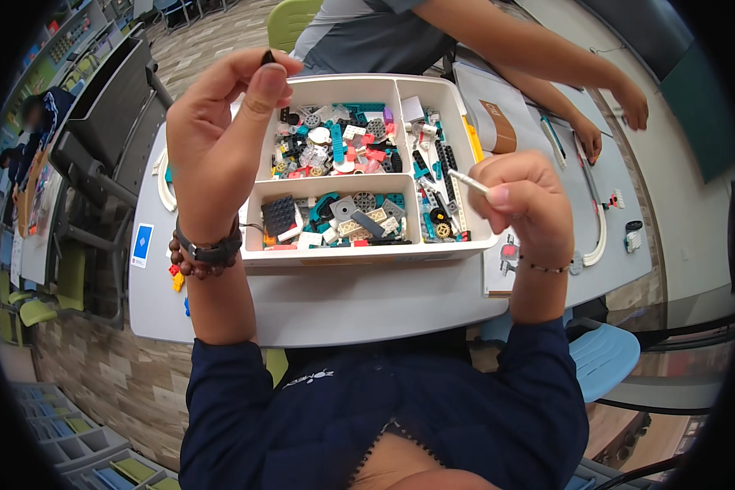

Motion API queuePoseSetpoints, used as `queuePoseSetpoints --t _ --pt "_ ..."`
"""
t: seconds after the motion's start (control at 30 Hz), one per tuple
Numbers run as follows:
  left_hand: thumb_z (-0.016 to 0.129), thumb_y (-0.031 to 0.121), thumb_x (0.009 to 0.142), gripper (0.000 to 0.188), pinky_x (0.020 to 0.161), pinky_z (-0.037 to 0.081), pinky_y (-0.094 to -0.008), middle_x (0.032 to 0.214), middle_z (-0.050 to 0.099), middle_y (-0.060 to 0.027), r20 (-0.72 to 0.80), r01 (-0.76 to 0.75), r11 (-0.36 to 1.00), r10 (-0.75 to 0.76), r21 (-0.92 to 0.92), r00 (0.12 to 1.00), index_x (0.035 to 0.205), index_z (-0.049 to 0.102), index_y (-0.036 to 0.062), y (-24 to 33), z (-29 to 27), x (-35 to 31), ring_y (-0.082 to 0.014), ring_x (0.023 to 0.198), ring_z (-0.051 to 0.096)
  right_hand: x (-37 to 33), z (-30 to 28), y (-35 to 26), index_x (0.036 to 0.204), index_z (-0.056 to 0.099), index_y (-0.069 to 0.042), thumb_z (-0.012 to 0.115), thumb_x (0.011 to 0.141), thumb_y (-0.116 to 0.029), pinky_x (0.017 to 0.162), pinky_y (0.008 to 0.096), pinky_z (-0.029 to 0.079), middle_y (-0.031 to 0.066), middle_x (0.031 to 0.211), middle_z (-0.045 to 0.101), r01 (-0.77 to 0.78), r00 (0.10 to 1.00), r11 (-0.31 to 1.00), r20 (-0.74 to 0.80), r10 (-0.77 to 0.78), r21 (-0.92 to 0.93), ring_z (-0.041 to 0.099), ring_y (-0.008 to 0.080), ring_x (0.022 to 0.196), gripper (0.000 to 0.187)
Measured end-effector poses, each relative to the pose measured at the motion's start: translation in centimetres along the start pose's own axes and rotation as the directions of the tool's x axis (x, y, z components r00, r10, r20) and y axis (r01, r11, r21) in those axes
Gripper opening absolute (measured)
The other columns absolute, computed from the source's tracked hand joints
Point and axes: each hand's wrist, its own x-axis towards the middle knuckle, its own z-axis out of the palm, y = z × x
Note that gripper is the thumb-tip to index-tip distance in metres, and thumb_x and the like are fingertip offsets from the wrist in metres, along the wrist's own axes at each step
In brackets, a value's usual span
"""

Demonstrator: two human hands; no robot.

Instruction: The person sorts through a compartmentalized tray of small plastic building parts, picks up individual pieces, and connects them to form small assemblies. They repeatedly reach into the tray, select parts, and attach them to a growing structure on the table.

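My left hand is raised over the left end of a white divided tray. Its thumb and forefinger pinch a small black piece, whose kind is mostly hidden by the fingers. At the tray's right side, my right hand is closed on a thin whitish rod that points toward the long-piece compartment. Loose building bricks fill the compartments: white, teal and coral pieces at the back, a dark square plate in the front one, and black beams and gears on the right.
Across the grey table, another person's arm reaches to the right. A booklet lies beside the tray under my right wrist. Curved white track pieces and a small black wheel sit at the right, a blue-and-white card at the left.
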Motion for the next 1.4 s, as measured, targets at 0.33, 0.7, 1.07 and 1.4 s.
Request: queuePoseSetpoints --t 0.33,0.7,1.07,1.4 --pt "0.063 0.008 0.076 0.026 0.076 0.043 -0.0367 0.080 0.060 -0.0120 0.609 -0.251 0.932 0.041 0.263 0.792 0.102 0.064 0.0038 -3.0 9.9 -4.8 -0.0274 0.078 0.056 -0.1 -2.8 -0.2 0.084 0.066 0.002 0.063 0.083 -0.017 0.057 0.0198 0.039 0.0002 0.067 0.059 -0.027 0.993 0.929 -0.119 -0.019 -0.369 0.049 0.0042 0.063 0.019" --pt "0.067 0.010 0.075 0.022 0.086 0.041 -0.0390 0.074 0.059 -0.0031 0.597 -0.317 0.925 0.135 0.210 0.791 0.097 0.062 0.0079 0.3 7.4 -3.0 -0.0184 0.072 0.058 -0.8 -2.3 -0.4 0.076 0.060 -0.002 0.081 0.067 -0.017 0.056 0.0192 0.042 0.0010 0.068 0.058 0.106 0.991 0.830 -0.010 -0.133 -0.548 0.053 0.0066 0.061 0.028" --pt "0.063 0.003 0.078 0.007 0.098 0.037 -0.0462 0.073 0.061 -0.0047 0.444 -0.276 0.917 0.127 0.287 0.887 0.085 0.061 0.0068 0.4 5.8 -2.1 -0.0174 0.065 0.060 -5.3 -2.9 -4.2 0.074 0.060 -0.001 0.084 0.057 -0.008 0.055 0.0230 0.044 0.0067 0.069 0.062 0.286 0.887 0.594 -0.026 -0.461 -0.752 0.056 0.0120 0.059 0.030" --pt "0.066 0.012 0.076 0.031 0.095 0.035 -0.0431 0.089 0.060 -0.0078 0.589 -0.253 0.913 0.018 0.319 0.808 0.106 0.060 0.0085 -0.2 9.2 -3.9 -0.0230 0.088 0.058 -4.2 -2.7 -3.0 0.088 0.062 0.004 0.078 0.059 0.005 0.075 0.0264 0.048 0.0098 0.081 0.064 0.269 0.901 0.668 -0.064 -0.429 -0.693 0.061 0.0163 0.079 0.034"
